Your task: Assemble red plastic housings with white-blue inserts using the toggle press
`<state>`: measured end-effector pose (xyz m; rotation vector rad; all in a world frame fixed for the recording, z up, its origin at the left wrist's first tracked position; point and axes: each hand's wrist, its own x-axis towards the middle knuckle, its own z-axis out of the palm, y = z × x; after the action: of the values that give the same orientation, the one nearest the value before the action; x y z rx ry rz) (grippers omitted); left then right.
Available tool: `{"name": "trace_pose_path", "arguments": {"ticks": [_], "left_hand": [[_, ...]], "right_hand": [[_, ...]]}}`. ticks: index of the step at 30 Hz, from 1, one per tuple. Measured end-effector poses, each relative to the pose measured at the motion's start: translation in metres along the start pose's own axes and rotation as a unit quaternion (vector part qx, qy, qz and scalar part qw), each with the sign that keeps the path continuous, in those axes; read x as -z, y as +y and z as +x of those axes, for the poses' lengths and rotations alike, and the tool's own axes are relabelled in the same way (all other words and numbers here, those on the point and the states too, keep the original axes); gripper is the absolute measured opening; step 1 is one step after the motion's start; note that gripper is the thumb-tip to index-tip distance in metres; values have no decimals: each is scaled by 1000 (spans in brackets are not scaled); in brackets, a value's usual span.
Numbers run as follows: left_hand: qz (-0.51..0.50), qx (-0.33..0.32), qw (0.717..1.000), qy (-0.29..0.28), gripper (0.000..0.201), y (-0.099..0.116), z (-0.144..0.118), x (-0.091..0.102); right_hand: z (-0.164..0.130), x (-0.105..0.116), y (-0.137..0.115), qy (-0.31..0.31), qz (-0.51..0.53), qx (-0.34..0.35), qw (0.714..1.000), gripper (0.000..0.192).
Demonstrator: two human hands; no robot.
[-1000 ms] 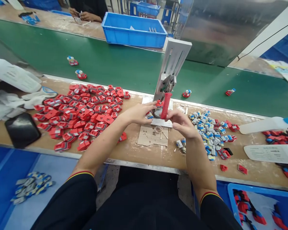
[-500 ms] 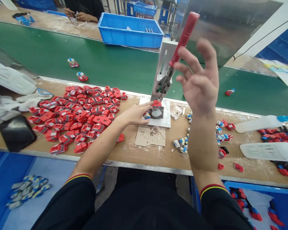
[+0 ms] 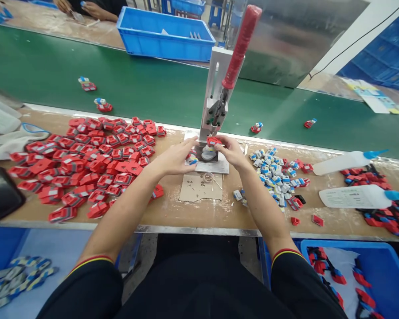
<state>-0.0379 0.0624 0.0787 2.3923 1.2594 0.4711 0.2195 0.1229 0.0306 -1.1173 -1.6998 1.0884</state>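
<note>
Both hands meet at the small hand press [image 3: 216,110] that stands near the far edge of the table [image 3: 199,212], about midway along it. The right hand [image 3: 232,151] pinches a small red part [image 3: 213,141] between thumb and fingertips, right at the foot of the press and above the grey fixture [image 3: 208,154] on its base plate. The left hand [image 3: 175,157] lies just beside the fixture on its left, fingers loosely curled, with a small blue and grey piece [image 3: 191,159] at its fingertips; whether it grips that piece cannot be told. The red lever handle [image 3: 241,44] of the press is tilted up and away, free of both hands. A scrap of cardboard [image 3: 199,187] with a few tiny bits on it lies in front of the base plate, toward the near edge. A wide heap of red parts [image 3: 93,164] covers the left half of the table, and a smaller heap of blue and grey pieces [image 3: 275,173] lies to the right of the press. Two white squeeze bottles [image 3: 352,197] with blue tips lie toward the right end. Beyond the far edge runs a green conveyor belt [image 3: 153,88] with a few assembled pieces on it, and a blue crate [image 3: 166,33] sits behind that.
</note>
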Motion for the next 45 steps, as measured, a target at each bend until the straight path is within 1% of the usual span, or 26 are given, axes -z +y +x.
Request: {"name": "trace_pose_path", "arguments": {"ticks": [3,6,8,10,13,14,16,20,22,23,25,27,28,31,32,33,34,35,36,37,39,41,43,45], "left_hand": [[-69,52,995,40,73,-2,-15,1],[-132,76,987,55,69,1,-25,1],[-168,62,981,70,59,6,-25,1],[-182,31,978,94,48,11,-20,0],[-181,-13,974,137,41,16,-6,-5],[-186,-20,971,151,42,17,-2,-8],[-212,-25,961,174,44,18,6,-13],[-302,-12,935,184,51,17,18,-26],[-357,6,913,197,58,12,24,-34],[-386,16,898,211,60,9,26,-39],[-445,31,860,250,63,1,31,-50],[-491,42,821,287,63,-7,33,-59],[-511,48,804,300,63,-11,33,-64],[-570,77,757,309,65,-18,31,-72],[-588,90,744,305,66,-18,29,-74],[-601,103,733,300,65,-17,28,-75],[-610,114,726,296,65,-16,27,-75],[-614,124,722,293,64,-14,25,-75],[-614,132,722,291,62,-12,25,-75],[-612,137,723,290,60,-10,24,-75],[-603,141,730,290,55,-9,24,-74],[-595,142,735,293,51,-12,24,-75],[-590,143,738,295,49,-17,25,-76],[-581,139,746,295,48,-21,26,-79]], "right_hand": [[-24,18,-4,7,117,-42,992,54],[-50,28,-13,17,239,-57,969,56],[-65,28,-21,27,331,-56,942,59],[-78,25,-29,44,414,-46,908,64],[-93,20,-40,69,502,-21,862,71],[-97,19,-43,75,519,-17,851,72],[-104,18,-49,88,535,-19,840,72],[-114,18,-56,101,535,-26,839,74],[-117,21,-56,99,535,-21,839,75],[-118,23,-56,98,532,-23,841,73],[-114,31,-52,95,506,-36,857,67],[-100,45,-45,106,445,-44,888,57],[-87,52,-39,120,402,-41,907,52],[-31,72,-20,179,230,-21,956,42],[-8,77,-13,188,142,-28,972,40],[14,79,-7,186,27,-39,981,39],[36,79,-1,168,-99,-50,980,38],[55,78,3,142,-197,-58,968,37],[72,75,7,119,-261,-62,956,35],[85,72,9,97,-301,-64,946,31],[102,65,13,67,-325,-65,941,24],[107,59,15,47,-346,-69,935,23],[106,59,17,43,-360,-67,930,29],[101,64,17,61,-367,-56,927,41]]}}
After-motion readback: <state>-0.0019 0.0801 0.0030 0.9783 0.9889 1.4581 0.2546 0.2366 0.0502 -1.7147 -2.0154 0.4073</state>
